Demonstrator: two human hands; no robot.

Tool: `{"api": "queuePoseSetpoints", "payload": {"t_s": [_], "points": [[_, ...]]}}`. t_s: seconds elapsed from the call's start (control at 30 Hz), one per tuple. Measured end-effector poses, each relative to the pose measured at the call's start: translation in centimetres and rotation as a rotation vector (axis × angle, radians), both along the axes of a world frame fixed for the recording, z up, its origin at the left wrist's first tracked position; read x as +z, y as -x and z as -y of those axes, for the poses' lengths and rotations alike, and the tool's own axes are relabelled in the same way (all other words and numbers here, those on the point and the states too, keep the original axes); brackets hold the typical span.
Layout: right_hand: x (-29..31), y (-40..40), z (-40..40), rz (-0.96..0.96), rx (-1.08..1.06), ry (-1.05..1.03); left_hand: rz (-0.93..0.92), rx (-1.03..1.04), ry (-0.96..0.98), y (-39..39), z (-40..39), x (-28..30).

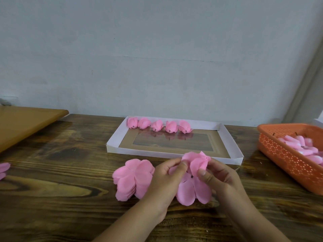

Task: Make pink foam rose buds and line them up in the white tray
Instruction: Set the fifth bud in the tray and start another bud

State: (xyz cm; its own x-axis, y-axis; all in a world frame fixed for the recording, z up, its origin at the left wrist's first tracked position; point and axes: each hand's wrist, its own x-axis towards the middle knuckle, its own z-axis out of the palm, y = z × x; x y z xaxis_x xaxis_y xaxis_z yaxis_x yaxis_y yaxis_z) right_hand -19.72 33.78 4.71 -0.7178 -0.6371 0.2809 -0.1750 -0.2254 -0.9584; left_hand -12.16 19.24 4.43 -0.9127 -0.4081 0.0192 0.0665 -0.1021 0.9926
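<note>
Both hands busy on one pink foam flower (193,187), held just above the wooden table (52,180). Left hand (166,175) pinching the upper petals from the left side, thumb pressed on the foam. Right hand (215,173) pinching the curled petal (199,163) from the right, thumb in front, fingers behind. So both grips narrow and closed on the foam, nothing loose. Small dark centre point (192,176) visible just below the two thumbs, probably the stem or pin.

Step in hand, judging from the shape: wrapping petals one by one around the middle to form a bud. Best to keep the left pinch firm at the base while the right rolls the next petal tight over it. Better not to pull hard, since thin foam probably tears or creases easily. Lower petals hanging free under the grip, not yet folded.

Just left of the grip, touching the left hand: a stack of flat petal pieces (133,179) for the next buds. Straight beyond the grip: the white tray (113,145), with five finished buds (158,125) in a row along its far wall, much free place to the right of them. Far right of the grip: an orange basket (286,158) with more pink pieces inside. Far left, at the table edge: some more pink foam (3,169).

Nothing standing between the grip and the tray; only the near wall of the tray to lift over.
</note>
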Motion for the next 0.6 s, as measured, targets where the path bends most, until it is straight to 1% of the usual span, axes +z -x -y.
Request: {"api": "queuePoseSetpoints", "payload": {"t_s": [0.17,0.3,0.4,0.47,0.53,0.6], "points": [[0.2,-0.3,0.1,-0.053,-0.013,-0.03,-0.053,0.026,0.112,0.0,-0.1,-0.1],[0.0,-0.3,0.2,-0.027,-0.05,-0.01,-0.121,0.071,0.153,0.0,0.0,-0.2],[-0.2,0.1,0.2,0.02,-0.05,0.028,-0.149,0.051,0.199,-0.1,-0.1,-0.1],[-0.4,0.3,0.1,0.005,-0.045,-0.004,-0.15,0.025,0.217,-0.2,-0.1,0.0],[-0.6,0.5,0.0,0.022,-0.049,-0.009,-0.129,0.012,0.177,-0.1,-0.1,0.1],[-0.9,0.8,0.0,0.112,-0.051,0.028,-0.069,0.021,0.072,0.0,0.0,0.1]]}}
